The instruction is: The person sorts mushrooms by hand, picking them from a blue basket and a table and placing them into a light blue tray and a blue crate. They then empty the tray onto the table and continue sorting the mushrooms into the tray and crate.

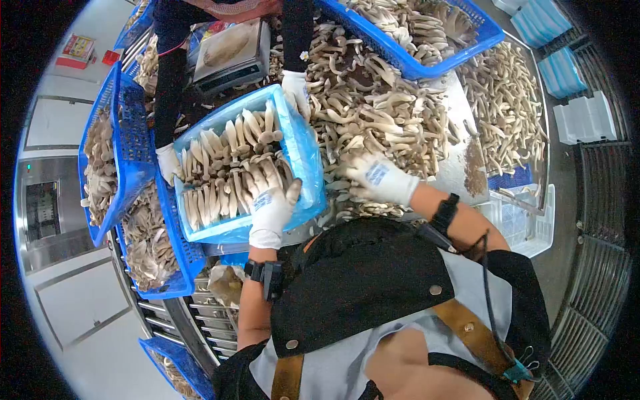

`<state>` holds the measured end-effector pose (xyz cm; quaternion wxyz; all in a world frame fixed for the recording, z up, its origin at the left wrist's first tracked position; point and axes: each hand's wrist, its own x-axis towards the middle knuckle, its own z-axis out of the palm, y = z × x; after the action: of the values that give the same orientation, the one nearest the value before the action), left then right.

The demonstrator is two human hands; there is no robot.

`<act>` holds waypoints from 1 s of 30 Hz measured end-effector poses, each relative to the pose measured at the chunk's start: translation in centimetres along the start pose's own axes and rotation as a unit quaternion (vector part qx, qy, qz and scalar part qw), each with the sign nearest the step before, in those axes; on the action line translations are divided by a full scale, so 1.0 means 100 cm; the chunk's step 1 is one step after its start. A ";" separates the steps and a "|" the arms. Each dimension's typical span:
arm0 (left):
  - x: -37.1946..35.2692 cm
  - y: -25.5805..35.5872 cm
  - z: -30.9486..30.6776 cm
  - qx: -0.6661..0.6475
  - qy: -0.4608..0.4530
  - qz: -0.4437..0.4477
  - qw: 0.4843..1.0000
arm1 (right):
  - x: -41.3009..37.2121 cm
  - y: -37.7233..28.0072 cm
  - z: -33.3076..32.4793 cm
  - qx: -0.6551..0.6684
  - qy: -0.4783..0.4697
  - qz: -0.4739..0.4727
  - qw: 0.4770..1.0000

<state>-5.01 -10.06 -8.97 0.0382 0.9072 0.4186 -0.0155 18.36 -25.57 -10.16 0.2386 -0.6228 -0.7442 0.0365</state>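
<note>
My left hand, in a white glove with soiled fingertips, lies over the mushrooms in a box lined with blue plastic. Its fingers are spread, with the thumb apart near the box's right side. Inside, long-stemmed mushrooms lie in two rows, caps toward the middle. On the loose mushroom pile rests my gloved right hand. Its fingers look apart and touch the mushrooms; the tips blend into the pile. Another person's gloved hands hold the box at its left and far right sides.
A weighing scale stands beyond the box. Blue crates of mushrooms stand at the left and far side. More mushrooms cover the table's right part. A clear plastic bin is at the right.
</note>
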 end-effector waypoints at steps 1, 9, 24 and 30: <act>0.001 0.000 -0.001 -0.030 -0.025 -0.003 0.999 | 0.000 0.003 0.000 -0.029 -0.140 0.036 0.989; -0.052 -0.031 -0.034 -0.138 0.176 -0.045 0.974 | 0.008 0.043 -0.018 -0.066 -0.259 0.196 0.943; -0.084 0.011 0.072 -0.260 -0.207 0.003 0.943 | -0.215 -0.027 0.018 0.536 0.227 0.664 0.470; -0.022 0.079 0.084 -0.251 -0.108 0.069 0.959 | -0.126 -0.022 0.028 0.328 -0.007 0.532 0.781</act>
<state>-0.43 -17.53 -16.73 0.3108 0.8881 0.3385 -0.0047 16.68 -37.30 -15.75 0.3666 -0.8032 -0.2394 0.4039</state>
